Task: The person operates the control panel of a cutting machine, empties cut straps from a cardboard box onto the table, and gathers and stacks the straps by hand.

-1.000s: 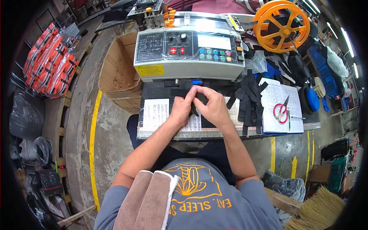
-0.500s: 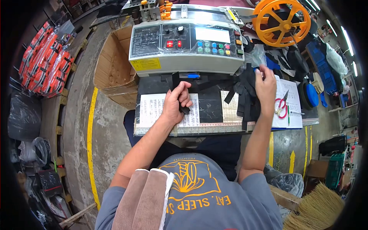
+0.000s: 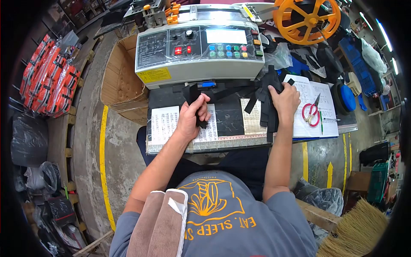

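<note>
Black strips [image 3: 192, 92] in the left hand [image 3: 191, 118], right hand [image 3: 285, 100] at the strip pile [image 3: 266, 107]

In my head view, I have the left hand curled in a fist over the table [image 3: 231, 122], clamped on the black strips. They are flat, narrow and matte, like webbing; their upper part stands above the fist with squared-off ends, and a short dark end pokes out below the fingers. I cannot count how many the fist holds.

Over to the right, I make out the strip pile, a loose, overlapping bundle of the same dull black. Most pieces lie roughly lengthwise toward the person. One slants left over a pale printed sheet [image 3: 252, 122], and one hangs lowest, across the ruler [image 3: 244, 137] at the table's front edge. A longer black band [image 3: 233, 92] runs leftward from the pile, just in front of the grey machine [image 3: 201, 73].

The right hand lies at the pile's right side, its thumb against the strips and its fingers bent over toward the open notebook [image 3: 329, 96]. I cannot tell from here whether thumb and fingers have closed on a piece. The red-handled scissors [image 3: 305, 113] lie on the notebook, near that hand but apart from it.
</note>
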`<state>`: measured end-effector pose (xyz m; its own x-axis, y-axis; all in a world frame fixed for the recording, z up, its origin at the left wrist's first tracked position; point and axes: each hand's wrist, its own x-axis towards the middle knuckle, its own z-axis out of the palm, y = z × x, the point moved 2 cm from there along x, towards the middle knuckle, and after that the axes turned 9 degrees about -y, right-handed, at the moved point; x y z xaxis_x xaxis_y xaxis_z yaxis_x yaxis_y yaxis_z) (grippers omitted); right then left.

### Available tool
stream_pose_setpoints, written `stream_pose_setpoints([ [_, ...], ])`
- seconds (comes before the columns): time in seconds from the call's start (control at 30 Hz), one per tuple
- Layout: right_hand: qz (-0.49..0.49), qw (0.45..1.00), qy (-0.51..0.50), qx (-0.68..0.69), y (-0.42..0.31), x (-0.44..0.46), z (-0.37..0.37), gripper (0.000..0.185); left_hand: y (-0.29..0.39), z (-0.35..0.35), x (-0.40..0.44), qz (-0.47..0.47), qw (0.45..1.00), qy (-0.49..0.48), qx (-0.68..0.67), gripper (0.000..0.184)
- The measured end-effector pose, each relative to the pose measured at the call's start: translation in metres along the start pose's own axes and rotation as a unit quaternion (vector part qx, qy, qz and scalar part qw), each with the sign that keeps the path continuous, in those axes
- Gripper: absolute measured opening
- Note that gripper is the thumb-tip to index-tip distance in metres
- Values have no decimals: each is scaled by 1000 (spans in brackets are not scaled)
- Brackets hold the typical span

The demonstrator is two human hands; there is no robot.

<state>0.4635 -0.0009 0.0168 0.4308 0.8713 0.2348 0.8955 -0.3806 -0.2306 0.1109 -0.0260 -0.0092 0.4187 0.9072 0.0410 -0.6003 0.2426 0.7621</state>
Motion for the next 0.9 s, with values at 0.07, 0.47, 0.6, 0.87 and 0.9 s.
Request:
stream_pose_setpoints([
  [0.07, -26, 999, 2, 24, -2, 2, -1, 61, -1, 1, -1, -3, 1000, 1, 23, 24],
  [0.47, -130, 987, 63, 70, -4, 13, 9, 37, -5, 9, -2, 17, 996, 1, 83, 31],
  [0.6, -148, 984, 88, 36, -15, 5, 3, 33, -7, 4, -2, 15, 997, -5, 79, 31],
  [0.87, -72, 962, 95, 245, 0, 23, 13, 31, -8, 5, -2, 21, 997, 8, 75, 29],
  [0.9, -64, 941, 91, 321, 5, 30, 17, 31, -8, 6, -1, 24, 997, 12, 75, 28],
])
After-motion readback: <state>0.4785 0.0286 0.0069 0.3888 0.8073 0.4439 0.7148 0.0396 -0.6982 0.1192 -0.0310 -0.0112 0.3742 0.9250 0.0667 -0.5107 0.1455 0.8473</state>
